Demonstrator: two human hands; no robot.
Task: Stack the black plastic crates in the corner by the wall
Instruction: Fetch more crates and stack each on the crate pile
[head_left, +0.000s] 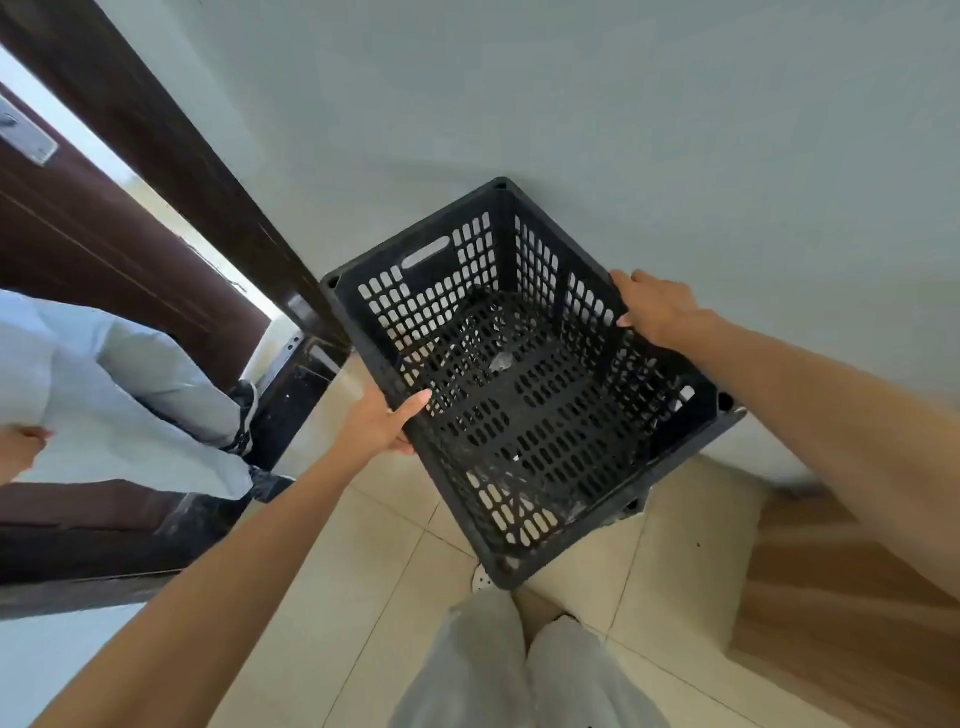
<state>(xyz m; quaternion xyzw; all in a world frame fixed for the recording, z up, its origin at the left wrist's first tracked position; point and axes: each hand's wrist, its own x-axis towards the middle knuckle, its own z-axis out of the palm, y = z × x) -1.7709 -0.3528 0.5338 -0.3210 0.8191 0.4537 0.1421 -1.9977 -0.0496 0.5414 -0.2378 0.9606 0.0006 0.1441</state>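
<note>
Against the smooth pale wall (623, 104), beside a dark wooden door frame (171, 156) and above glossy cream floor tiles (363, 571), a black plastic crate (519, 405) was held tilted, its rectangular walls and base perforated with rounded slots. The left hand (382, 423) and the right hand (657, 306) each clasped an opposite rim.

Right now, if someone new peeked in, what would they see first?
The big black crate full of holes, in the middle against the pale wall, with the left hand and right hand gripping its two long rims. Next, at the left, another person in pale clothes standing by the dark brown door.
</note>
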